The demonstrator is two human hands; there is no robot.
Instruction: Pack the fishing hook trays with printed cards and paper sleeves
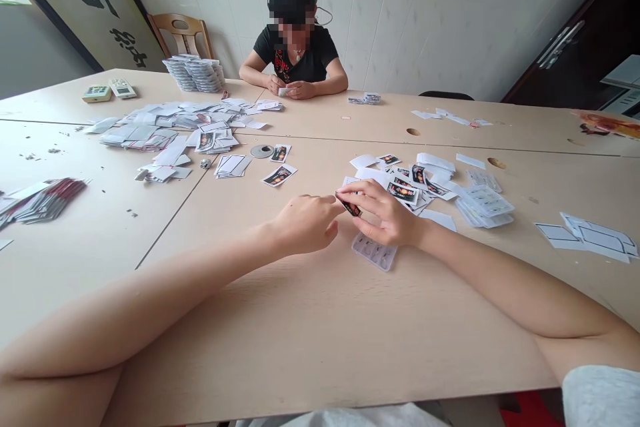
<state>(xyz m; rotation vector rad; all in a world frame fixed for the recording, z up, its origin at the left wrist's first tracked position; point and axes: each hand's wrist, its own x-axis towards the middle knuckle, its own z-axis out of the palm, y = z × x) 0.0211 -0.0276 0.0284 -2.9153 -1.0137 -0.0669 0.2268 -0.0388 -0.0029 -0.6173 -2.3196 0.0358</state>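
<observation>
Between my two hands is a small black printed card (349, 205), held tilted above the table. My right hand (384, 215) grips it with fingers along its upper edge and the thumb below. From the left, my left hand (309, 223) meets the card with its index finger stretched against it; the other fingers are curled and partly hidden. Under my right hand lies a clear plastic tray (375, 252) with small compartments, its far part covered by the hand. Just beyond, white papers and black printed cards (403, 193) lie in a loose pile.
Stacked clear trays (484, 205) stand right of the pile. White bordered cards (595, 235) lie farther right. A large heap of white packets (165, 123), two loose printed cards (280, 175) and a tape roll (262, 151) lie leftward. A person (297, 47) sits opposite, handling something small.
</observation>
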